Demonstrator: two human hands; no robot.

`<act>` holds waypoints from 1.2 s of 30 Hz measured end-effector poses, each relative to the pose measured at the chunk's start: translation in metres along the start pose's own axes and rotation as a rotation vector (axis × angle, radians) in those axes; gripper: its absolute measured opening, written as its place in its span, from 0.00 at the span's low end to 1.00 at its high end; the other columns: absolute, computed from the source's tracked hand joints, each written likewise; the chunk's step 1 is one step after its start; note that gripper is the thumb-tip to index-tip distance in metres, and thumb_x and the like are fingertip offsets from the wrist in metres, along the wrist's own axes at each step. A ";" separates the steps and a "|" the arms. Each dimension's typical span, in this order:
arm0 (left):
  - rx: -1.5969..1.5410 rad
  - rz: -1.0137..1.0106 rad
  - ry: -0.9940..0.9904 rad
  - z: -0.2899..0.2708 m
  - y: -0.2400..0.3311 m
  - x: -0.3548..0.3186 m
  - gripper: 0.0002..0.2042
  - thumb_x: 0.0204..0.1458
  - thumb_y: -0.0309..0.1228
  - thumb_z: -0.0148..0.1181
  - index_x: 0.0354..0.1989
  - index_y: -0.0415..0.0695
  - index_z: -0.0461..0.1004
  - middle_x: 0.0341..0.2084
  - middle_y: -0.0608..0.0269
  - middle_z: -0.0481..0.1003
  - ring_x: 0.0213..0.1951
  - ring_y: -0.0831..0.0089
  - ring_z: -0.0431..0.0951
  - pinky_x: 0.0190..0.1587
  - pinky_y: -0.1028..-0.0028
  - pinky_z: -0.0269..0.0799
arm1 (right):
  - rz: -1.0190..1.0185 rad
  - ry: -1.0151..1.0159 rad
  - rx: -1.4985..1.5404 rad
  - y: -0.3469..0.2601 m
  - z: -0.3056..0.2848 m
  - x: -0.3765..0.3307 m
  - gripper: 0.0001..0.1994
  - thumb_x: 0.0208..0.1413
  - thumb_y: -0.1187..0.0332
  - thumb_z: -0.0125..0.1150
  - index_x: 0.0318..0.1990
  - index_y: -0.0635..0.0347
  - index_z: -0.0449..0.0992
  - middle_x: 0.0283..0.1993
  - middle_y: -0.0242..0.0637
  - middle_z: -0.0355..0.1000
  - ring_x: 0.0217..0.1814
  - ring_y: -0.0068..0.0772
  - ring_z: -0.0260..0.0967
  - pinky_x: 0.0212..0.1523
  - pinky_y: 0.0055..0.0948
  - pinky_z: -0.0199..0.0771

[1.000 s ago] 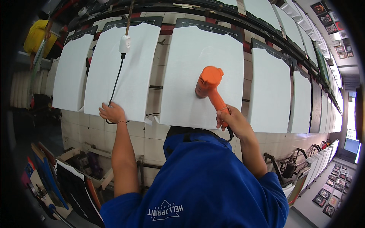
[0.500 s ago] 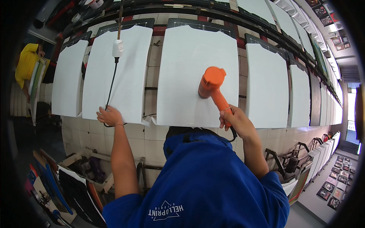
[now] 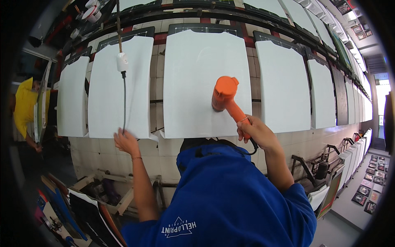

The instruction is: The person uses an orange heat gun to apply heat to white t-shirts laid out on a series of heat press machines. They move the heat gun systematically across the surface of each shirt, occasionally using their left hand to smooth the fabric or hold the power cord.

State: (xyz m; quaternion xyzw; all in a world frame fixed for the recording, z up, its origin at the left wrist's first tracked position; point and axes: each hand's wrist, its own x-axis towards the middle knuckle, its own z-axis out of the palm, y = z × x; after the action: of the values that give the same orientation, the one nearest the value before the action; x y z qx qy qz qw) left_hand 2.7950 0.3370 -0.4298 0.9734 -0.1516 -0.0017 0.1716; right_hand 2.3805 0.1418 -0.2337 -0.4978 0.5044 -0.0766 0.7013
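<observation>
My right hand [image 3: 260, 133] is wrapped round the handle of an orange heat gun [image 3: 226, 88]. Its dark nozzle points down over the white shirt [image 3: 197, 61] on the board in front of me. A black cord [image 3: 255, 146] leaves the handle's lower end. My left hand [image 3: 126, 144] pinches the hanging power cord [image 3: 124, 103] at the near edge of the neighbouring white shirt [image 3: 140, 57]. That cord runs up to a white socket connector [image 3: 122, 61] hung above the shirt. Part of the cord below my fingers is hidden.
More white shirts [image 3: 282, 82] on dark boards line both sides. Behind them runs a dark rail [image 3: 181, 15]. At far left a person in yellow [image 3: 24, 107] holds a flat framed panel [image 3: 43, 99]. Panels [image 3: 88, 214] lean at lower left; metal arms [image 3: 306, 168] stand at right.
My view has shifted a little, so the shirts sit further left. My left hand has moved slightly toward me along the cord. The person in yellow appears lower in the view.
</observation>
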 end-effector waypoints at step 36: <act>-0.107 1.127 -0.348 0.068 0.164 -0.057 0.29 0.65 0.38 0.44 0.70 0.32 0.51 0.70 0.41 0.52 0.72 0.46 0.46 0.73 0.54 0.39 | -0.055 0.162 0.212 0.003 -0.003 -0.001 0.14 0.61 0.59 0.57 0.43 0.63 0.69 0.28 0.31 0.70 0.29 0.22 0.71 0.27 0.22 0.70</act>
State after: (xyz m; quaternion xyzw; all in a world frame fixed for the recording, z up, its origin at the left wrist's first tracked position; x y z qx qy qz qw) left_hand 2.6883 0.1839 -0.4418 0.7182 -0.6709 -0.0775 0.1676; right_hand 2.3765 0.1423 -0.2355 -0.4268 0.5345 -0.1885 0.7047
